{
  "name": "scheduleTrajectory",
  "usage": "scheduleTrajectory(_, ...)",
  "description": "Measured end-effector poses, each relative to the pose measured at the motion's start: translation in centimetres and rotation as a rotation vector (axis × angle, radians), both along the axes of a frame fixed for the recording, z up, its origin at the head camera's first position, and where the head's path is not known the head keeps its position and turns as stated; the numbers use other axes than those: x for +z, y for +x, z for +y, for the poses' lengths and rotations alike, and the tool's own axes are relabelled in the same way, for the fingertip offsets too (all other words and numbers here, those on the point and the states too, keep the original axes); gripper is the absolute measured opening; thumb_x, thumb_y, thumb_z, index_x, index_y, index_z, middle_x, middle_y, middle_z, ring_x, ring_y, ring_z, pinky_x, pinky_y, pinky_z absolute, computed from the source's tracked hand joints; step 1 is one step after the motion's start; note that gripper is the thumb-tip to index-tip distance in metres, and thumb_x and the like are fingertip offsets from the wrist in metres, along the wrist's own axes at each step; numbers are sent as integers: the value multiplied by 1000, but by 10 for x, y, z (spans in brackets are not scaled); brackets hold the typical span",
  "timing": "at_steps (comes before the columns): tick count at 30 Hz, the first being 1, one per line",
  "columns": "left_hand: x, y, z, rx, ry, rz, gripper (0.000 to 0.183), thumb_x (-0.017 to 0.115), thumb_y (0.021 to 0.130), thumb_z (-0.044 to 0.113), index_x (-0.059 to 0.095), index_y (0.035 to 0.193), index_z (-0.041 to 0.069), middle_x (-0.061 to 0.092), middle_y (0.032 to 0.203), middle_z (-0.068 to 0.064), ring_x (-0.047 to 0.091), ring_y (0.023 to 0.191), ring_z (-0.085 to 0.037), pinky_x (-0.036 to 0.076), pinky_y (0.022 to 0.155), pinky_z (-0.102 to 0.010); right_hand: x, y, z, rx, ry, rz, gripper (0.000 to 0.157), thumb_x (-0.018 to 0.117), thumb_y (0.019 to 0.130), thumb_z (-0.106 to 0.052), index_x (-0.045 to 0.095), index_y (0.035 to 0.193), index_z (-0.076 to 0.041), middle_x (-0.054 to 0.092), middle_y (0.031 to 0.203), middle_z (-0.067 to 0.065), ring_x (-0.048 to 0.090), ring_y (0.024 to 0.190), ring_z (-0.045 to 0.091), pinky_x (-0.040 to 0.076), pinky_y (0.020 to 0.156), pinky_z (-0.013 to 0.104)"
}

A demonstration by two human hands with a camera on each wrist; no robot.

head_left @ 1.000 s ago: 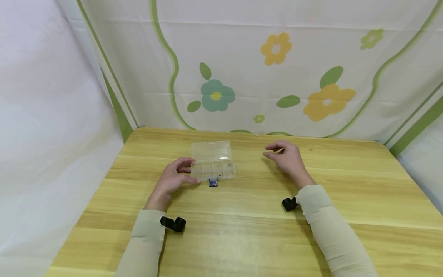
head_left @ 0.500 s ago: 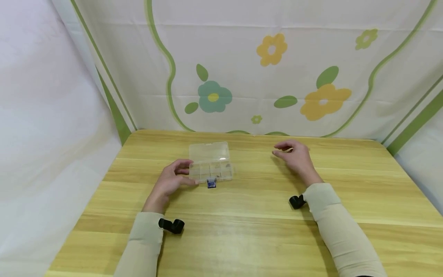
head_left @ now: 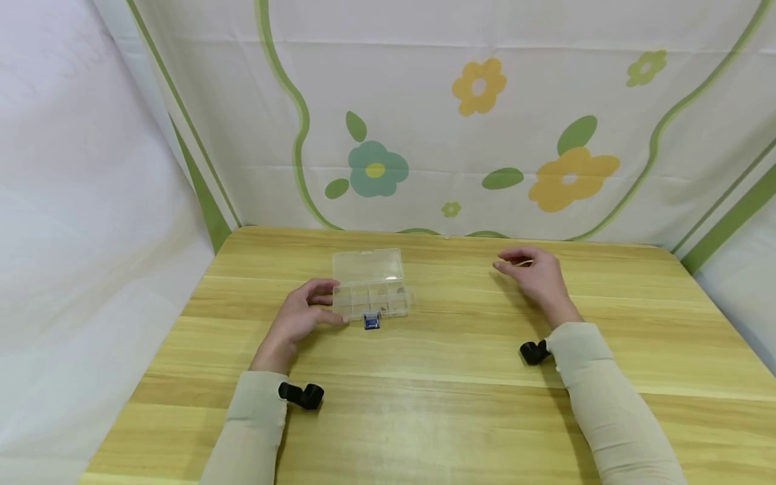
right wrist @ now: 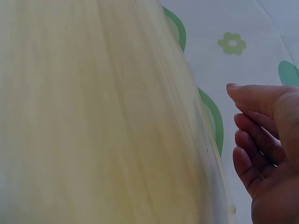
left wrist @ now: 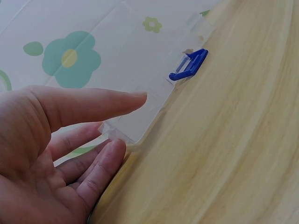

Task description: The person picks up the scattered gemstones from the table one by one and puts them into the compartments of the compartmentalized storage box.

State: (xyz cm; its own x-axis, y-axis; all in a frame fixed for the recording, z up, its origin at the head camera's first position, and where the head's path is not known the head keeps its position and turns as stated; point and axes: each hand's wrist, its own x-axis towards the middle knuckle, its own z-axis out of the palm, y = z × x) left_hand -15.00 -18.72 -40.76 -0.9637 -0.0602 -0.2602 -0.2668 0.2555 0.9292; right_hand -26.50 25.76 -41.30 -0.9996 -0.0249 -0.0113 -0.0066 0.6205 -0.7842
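A clear plastic compartment box (head_left: pixel 360 301) lies on the table with its lid (head_left: pixel 368 265) raised at the back. Its blue latch (head_left: pixel 372 321) hangs at the front. A few small brownish bits, too small to identify, show in some right-hand compartments. My left hand (head_left: pixel 301 312) holds the box's left end, thumb along the front and fingers at the end and back corner. To the right of the box, my right hand (head_left: pixel 533 275) hovers over the table with fingers loosely curled. Nothing is visible between its thumb and fingertips (right wrist: pixel 232 88).
The wooden table (head_left: pixel 400 411) extends to a flowered cloth backdrop (head_left: pixel 418 87). White cloth (head_left: pixel 91 269) hangs at the left. A tiny pale dot (head_left: pixel 447 237) sits by the back edge. Black wrist cameras (head_left: pixel 303 396) sit at both cuffs.
My right hand has moved steadily to the right, away from the box. The left hand and the box stay in place; the head view has shifted slightly.
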Motion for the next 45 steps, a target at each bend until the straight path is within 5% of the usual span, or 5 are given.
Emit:
scheduleTrajectory(13, 1, 1, 0, -2, 7, 6, 76, 90, 77, -3, 62, 146, 9, 60, 151, -17, 56, 131, -33, 44, 110, -44, -2, -7, 25, -109, -37, -78, 56, 77, 97, -53, 73, 136, -14, 66, 134, 5, 58, 110, 14, 50, 84, 22)
scheduleTrajectory(23, 0, 0, 0, -7, 4, 15, 77, 90, 77, -2, 62, 147, 8, 59, 152, -18, 56, 133, -34, 44, 110, -44, -4, -12, 37, -196, -95, -78, 61, 78, 96, -54, 70, 141, -14, 66, 114, -17, 58, 106, 5, 49, 85, 21)
scheduleTrajectory(35, -2, -1, -2, -5, -1, 4, 76, 90, 77, -2, 62, 147, 10, 59, 151, -16, 56, 131, -33, 45, 109, -42, -7, -18, 53, -301, -122, -73, 62, 77, 96, -53, 70, 143, -14, 62, 106, -24, 56, 98, -3, 48, 83, 14)
scheduleTrajectory(45, 1, 1, -1, -4, 13, -13, 76, 90, 79, 1, 61, 149, 11, 57, 154, -15, 53, 135, -33, 43, 113, -48, -11, -23, 60, -299, -45, -77, 62, 70, 98, -58, 71, 141, -12, 65, 113, -14, 58, 104, 6, 48, 87, 21)
